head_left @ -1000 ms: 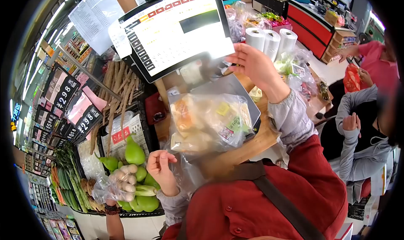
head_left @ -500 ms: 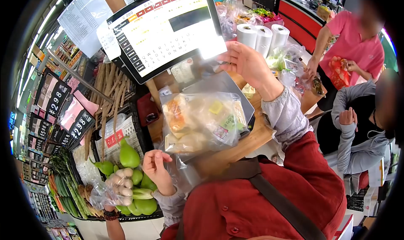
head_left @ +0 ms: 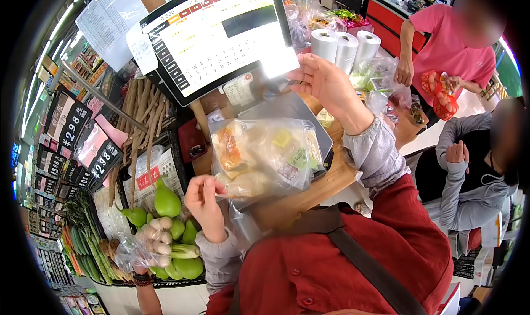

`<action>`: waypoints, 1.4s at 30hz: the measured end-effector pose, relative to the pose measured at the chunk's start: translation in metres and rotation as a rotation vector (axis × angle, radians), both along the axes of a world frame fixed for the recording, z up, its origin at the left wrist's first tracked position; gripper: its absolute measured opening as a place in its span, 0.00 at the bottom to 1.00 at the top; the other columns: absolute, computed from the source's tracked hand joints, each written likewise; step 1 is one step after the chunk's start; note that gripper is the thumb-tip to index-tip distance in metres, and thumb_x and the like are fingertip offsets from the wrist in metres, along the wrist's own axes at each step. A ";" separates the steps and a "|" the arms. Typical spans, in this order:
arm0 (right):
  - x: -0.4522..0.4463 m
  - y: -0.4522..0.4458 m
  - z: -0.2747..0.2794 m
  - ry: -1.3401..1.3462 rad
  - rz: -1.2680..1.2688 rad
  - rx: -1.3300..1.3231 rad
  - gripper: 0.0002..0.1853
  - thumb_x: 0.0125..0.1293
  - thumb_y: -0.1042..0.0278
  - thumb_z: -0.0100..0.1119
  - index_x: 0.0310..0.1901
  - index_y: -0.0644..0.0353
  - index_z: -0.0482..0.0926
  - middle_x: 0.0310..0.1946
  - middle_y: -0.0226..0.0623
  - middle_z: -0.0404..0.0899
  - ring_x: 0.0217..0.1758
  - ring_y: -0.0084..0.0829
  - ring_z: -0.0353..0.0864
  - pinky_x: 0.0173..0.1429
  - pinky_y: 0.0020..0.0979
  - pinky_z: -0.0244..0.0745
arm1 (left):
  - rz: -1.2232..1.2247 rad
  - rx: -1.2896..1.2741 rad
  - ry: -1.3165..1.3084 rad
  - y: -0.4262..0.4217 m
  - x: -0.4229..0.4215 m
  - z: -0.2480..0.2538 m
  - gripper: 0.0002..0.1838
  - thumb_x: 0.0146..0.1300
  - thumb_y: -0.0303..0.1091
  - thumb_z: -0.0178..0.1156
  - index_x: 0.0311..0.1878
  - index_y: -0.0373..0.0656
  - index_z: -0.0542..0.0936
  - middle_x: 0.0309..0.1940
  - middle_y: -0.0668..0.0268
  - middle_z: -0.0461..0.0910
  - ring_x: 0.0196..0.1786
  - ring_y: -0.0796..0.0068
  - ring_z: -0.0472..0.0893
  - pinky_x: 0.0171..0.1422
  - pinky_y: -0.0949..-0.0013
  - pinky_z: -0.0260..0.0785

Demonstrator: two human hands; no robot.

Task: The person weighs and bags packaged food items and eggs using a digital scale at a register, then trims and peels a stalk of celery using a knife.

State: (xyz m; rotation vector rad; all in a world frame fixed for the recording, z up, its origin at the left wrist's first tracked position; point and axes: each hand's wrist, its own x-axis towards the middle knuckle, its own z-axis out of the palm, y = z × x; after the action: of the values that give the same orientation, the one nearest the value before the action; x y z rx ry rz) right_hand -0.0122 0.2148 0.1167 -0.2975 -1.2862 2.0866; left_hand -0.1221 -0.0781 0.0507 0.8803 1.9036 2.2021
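Observation:
A clear plastic bag [head_left: 256, 166] holding what look like packaged bread or buns lies on a grey flat plate [head_left: 314, 113], probably a scale. At its lower left edge is my left hand [head_left: 207, 207], fingers curled and thumb and fingertips drawn together on the plastic; the exact contact is hard to see. My right hand [head_left: 327, 86] is raised beside the lower right corner of the lit touchscreen [head_left: 215, 44], its fingers extended and slightly apart. Keys and figures show on the screen. Nothing is visible in my right hand.
Rolls of plastic bags [head_left: 345, 50] stand behind the wooden counter [head_left: 337, 177]. Green gourds [head_left: 167, 199] fill a crate at left, where another person's braceleted hand [head_left: 142, 273] is by bagged pale round produce [head_left: 157, 240]. At right, a person in pink [head_left: 452, 44] holds red net bags [head_left: 441, 97].
My left hand has moved up to the bag's lower left edge. My right hand stays by the screen corner. The person in pink has shifted, showing more of the red nets.

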 end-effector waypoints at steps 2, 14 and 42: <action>-0.001 -0.001 -0.003 0.016 0.012 -0.017 0.13 0.71 0.60 0.46 0.48 0.60 0.72 0.48 0.37 0.76 0.52 0.35 0.76 0.55 0.36 0.73 | -0.061 -0.008 0.022 0.013 -0.001 0.013 0.06 0.66 0.27 0.55 0.33 0.37 0.75 0.22 0.69 0.75 0.24 0.83 0.73 0.31 0.80 0.65; 0.001 -0.013 -0.006 0.028 0.073 0.000 0.14 0.72 0.59 0.43 0.50 0.59 0.72 0.50 0.36 0.75 0.52 0.33 0.76 0.54 0.35 0.72 | -0.448 -0.108 -0.091 0.116 -0.014 0.054 0.13 0.65 0.32 0.58 0.50 0.36 0.78 0.29 0.74 0.75 0.25 0.88 0.68 0.28 0.81 0.58; 0.055 -0.042 -0.075 -0.946 0.094 1.109 0.18 0.68 0.57 0.53 0.33 0.67 0.77 0.21 0.33 0.75 0.25 0.25 0.74 0.33 0.29 0.71 | 0.043 -0.177 -0.262 0.006 -0.098 -0.043 0.21 0.69 0.38 0.53 0.62 0.43 0.67 0.50 0.63 0.77 0.52 0.74 0.75 0.55 0.69 0.67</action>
State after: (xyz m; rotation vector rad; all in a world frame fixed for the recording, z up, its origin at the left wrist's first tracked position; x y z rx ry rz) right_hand 0.0427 0.1730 0.0420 -0.7310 -2.7840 0.9414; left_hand -0.2196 -0.0720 0.0082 0.5005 1.9657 2.0145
